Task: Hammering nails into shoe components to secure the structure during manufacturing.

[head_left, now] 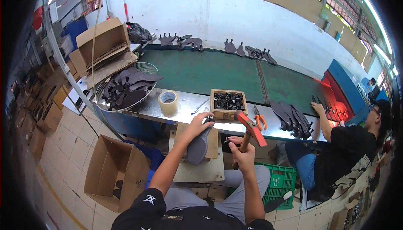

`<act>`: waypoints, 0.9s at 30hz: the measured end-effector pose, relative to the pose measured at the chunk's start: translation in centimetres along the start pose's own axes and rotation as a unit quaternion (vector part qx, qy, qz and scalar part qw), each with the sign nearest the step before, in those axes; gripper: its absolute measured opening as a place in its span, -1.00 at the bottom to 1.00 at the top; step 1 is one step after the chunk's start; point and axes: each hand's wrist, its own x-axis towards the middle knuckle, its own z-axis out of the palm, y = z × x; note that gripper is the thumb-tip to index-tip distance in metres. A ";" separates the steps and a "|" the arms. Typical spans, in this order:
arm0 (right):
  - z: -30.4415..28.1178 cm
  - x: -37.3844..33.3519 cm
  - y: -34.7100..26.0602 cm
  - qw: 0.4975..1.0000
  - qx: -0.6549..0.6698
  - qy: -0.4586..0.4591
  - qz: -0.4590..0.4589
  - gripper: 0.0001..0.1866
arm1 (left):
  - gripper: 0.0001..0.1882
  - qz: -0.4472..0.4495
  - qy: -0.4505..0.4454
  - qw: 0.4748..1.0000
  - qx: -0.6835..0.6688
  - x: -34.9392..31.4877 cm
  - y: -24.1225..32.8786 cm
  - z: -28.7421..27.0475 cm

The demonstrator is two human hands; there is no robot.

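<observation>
My left hand (197, 126) is closed on the narrow upper end of a dark grey paddle-shaped piece (197, 148), where a small black fitting (209, 119) sits. The piece rests over a cardboard-topped block (213, 142) on a pale board (201, 172) in front of me. My right hand (244, 154) grips the wooden handle of a hammer (253, 130), its orange-red head raised to the right of the piece. Between that hand's thumb and finger shows a small black part (227, 140), too small to name.
Along the bench stand a wire basket (156, 70) of grey pieces, a tape roll (168, 101), a wooden box (243, 92) of black fittings, and orange-handled pliers (261, 121). Behind runs a green conveyor belt (197, 70). A co-worker (352, 142) reaches over at right; a carton (94, 175) stands left.
</observation>
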 end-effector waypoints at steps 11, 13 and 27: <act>2.9 4.8 4.9 0.976 -0.170 -0.083 -0.106 -0.75 | -0.72 -0.083 0.035 0.996 -0.014 -6.2 3.6 -3.2; 3.9 5.4 4.1 0.972 -0.195 -0.119 -0.045 -0.75 | -0.72 -0.070 0.045 0.996 0.029 -6.9 3.9 -3.6; 5.4 7.0 3.3 0.864 -0.392 -0.227 -0.219 -0.70 | -0.65 -0.036 0.086 0.994 -0.061 -7.1 2.5 -3.5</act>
